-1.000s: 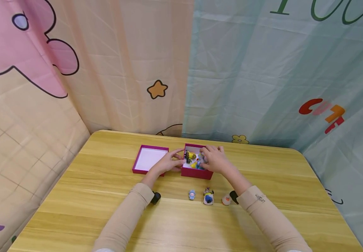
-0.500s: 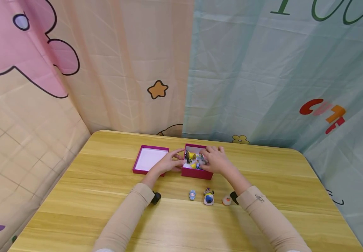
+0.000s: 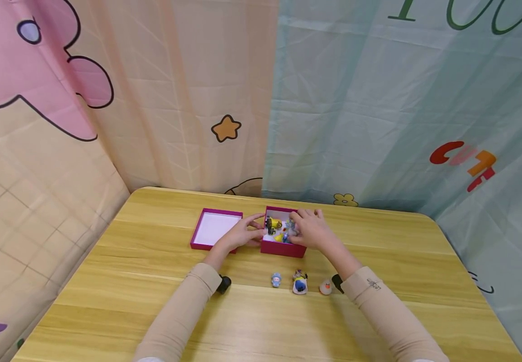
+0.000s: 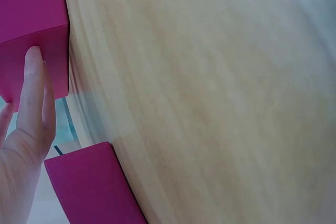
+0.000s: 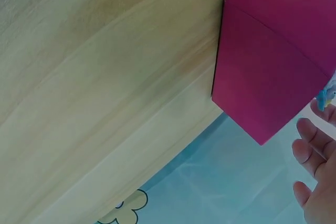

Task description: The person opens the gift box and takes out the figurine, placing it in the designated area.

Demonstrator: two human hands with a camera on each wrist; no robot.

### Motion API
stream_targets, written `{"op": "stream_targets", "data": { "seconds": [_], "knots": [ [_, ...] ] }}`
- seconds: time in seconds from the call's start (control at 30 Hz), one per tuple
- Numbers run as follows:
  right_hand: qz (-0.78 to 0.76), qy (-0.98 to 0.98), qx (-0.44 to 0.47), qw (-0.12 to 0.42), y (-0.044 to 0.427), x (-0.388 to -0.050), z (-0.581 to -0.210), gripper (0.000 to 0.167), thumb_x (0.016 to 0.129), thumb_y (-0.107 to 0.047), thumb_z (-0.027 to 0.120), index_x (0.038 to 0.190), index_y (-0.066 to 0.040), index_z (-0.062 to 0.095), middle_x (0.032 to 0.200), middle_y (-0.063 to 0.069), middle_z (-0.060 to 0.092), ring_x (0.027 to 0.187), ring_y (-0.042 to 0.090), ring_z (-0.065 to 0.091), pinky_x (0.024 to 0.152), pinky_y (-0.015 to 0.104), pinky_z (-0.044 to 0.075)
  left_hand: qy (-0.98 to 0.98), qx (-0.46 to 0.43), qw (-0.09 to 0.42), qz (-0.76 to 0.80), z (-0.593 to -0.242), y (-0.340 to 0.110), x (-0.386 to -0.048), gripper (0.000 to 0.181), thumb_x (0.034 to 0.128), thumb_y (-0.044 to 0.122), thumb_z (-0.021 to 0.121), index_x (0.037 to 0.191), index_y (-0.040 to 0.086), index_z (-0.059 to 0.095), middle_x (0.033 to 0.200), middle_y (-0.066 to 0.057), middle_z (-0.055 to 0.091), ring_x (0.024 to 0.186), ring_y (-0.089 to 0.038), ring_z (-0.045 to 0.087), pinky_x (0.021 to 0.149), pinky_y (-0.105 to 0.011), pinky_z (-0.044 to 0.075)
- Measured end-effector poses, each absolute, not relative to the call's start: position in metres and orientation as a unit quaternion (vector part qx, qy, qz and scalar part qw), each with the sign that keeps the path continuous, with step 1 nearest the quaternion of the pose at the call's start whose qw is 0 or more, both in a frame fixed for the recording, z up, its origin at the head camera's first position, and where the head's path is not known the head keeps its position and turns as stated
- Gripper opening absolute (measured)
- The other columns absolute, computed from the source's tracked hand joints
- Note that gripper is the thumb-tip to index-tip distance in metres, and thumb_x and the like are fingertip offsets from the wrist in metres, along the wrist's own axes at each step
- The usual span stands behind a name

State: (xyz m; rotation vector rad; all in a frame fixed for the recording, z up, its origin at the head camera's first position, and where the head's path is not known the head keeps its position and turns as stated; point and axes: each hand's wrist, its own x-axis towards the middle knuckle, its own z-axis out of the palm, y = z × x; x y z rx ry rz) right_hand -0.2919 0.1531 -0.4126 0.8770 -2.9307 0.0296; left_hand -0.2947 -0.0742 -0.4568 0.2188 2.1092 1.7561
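The extended, ungripping fingers of the left hand [image 3: 244, 234] are rested against the left wall of the magenta box [image 3: 282, 248], in the narrow gap beside the lid [image 3: 215, 229]. Over the box's right rim, a grey-blue figure [image 3: 291, 229] is met by the bent right hand [image 3: 312, 230]; whether it is gripped cannot be told. The box is separated from the right edge of the table [image 3: 392, 251] by a broad stretch of wood.

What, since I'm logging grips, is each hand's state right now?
Left hand: open, touching the magenta, rectangular, open-topped box.
Right hand: over that box, by a small, partly blue toy figure; whether it grips anything cannot be told.
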Motion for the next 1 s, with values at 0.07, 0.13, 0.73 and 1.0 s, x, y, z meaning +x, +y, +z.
{"op": "stream_targets", "data": {
  "seconds": [0.07,0.13,0.73,1.0],
  "knots": [
    [0.011,-0.957,0.286,0.043,0.154,-0.291,-0.411,0.053,0.077,-0.043,0.068,0.118,-0.013,0.051,0.109,0.008,0.052,0.102,0.027,0.047,0.09,0.049,0.03,0.751,0.079,0.192,0.627,-0.457,-0.074,-0.295,0.059,0.0887,0.012,0.06,0.141,0.015,0.035,0.116,-0.02,0.046,0.089,-0.024,0.06,0.076,-0.04,0.055],
    [0.007,-0.957,0.287,0.048,0.155,-0.291,-0.408,0.055,0.077,-0.044,0.068,0.118,-0.013,0.051,0.108,0.007,0.052,0.102,0.027,0.047,0.09,0.05,0.03,0.751,0.08,0.192,0.626,-0.457,-0.074,-0.295,0.059,0.0888,0.011,0.06,0.142,0.015,0.034,0.117,-0.02,0.046,0.089,-0.024,0.06,0.076,-0.041,0.054],
    [0.016,-0.958,0.273,0.083,0.179,-0.274,-0.396,0.059,0.075,-0.044,0.071,0.12,-0.011,0.051,0.108,0.008,0.052,0.104,0.028,0.048,0.093,0.056,0.028,0.749,0.081,0.198,0.627,-0.448,-0.074,-0.29,0.059,0.0889,0.01,0.059,0.142,0.013,0.033,0.116,-0.02,0.046,0.089,-0.023,0.059,0.079,-0.042,0.053],
    [0.025,-0.959,0.265,0.095,0.199,-0.264,-0.399,0.055,0.076,-0.039,0.07,0.119,-0.01,0.052,0.104,0.008,0.052,0.1,0.029,0.047,0.09,0.056,0.029,0.752,0.076,0.192,0.626,-0.457,-0.074,-0.294,0.059,0.0882,0.012,0.06,0.141,0.015,0.036,0.115,-0.018,0.047,0.09,-0.024,0.06,0.076,-0.04,0.055]
  ]
}}
